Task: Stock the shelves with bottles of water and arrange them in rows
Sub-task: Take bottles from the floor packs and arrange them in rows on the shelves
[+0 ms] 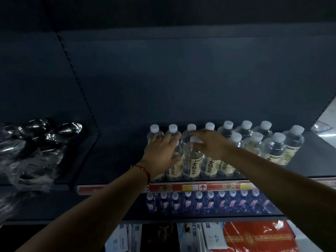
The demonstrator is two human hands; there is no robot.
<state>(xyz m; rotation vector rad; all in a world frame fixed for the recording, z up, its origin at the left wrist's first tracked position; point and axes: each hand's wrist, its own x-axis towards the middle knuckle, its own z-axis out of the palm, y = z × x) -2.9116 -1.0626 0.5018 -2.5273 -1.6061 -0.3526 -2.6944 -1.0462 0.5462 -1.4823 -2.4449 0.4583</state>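
White-capped, clear plastic bottles of water [190, 157] stand in rows on the dark shelf [116, 160], from its middle toward 3 o'clock, well apart from the crinkled plastic wrap [32, 148] at 9 o'clock. Your left hand [161, 153] lies with its fingers [171, 138] spread across the shoulders of the leftmost bottles, and your right hand [209, 142] curls its fingers round the neck of one front bottle just beside it. You look to be at the arranging step, squaring the left end of the rows. Next, ease that bottle into line, labels forward, keeping the neighbours from tipping. A lower shelf of purple-labelled bottles [209, 202] sits at 6 o'clock.
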